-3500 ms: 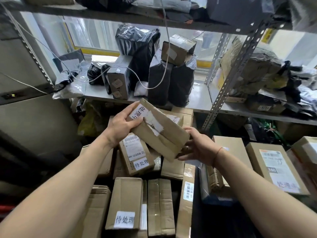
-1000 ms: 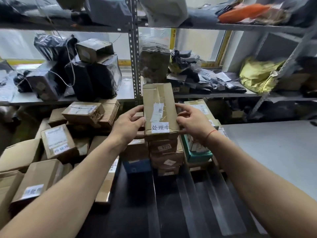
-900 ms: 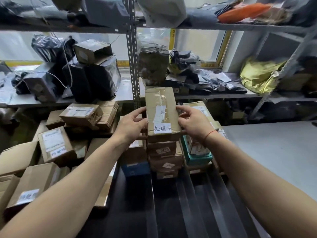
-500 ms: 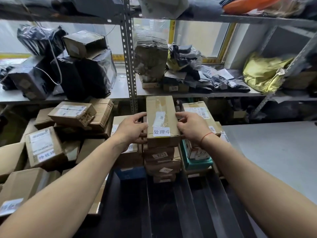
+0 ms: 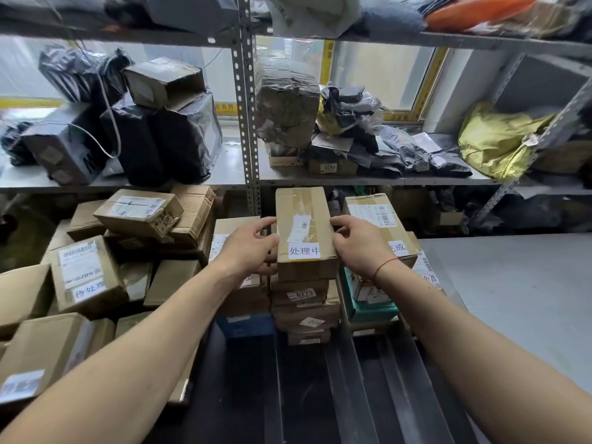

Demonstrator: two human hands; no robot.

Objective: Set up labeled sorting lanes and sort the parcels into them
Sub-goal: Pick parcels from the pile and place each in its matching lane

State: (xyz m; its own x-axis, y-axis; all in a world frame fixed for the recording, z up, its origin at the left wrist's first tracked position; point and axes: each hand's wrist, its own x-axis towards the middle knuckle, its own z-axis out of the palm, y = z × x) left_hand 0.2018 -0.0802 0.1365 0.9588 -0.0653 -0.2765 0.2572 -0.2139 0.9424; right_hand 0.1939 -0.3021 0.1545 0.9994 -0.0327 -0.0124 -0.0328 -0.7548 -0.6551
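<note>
A long brown cardboard parcel (image 5: pixel 302 225) with a white label reading 处理中 lies on top of the middle stack of boxes (image 5: pixel 304 310). My left hand (image 5: pixel 248 248) grips its left side and my right hand (image 5: pixel 358 243) grips its right side, fingers curled round the edges. To the right stands a stack topped by a labelled box (image 5: pixel 373 213) over a teal box (image 5: pixel 368 310). On the left lies a pile of boxes, one (image 5: pixel 85 274) labelled 待处理.
A metal shelf upright (image 5: pixel 246 100) rises just behind the stack. The shelf holds black bagged parcels (image 5: pixel 160 136), a wrapped bundle (image 5: pixel 286 100) and a yellow bag (image 5: pixel 493 139). A grey table (image 5: pixel 519 302) lies at the right, a dark surface (image 5: pixel 307 395) in front.
I carried the parcel from the left pile over to the middle stack, turned it label-forward, and lowered it onto the stack. Both hands still hold it.
</note>
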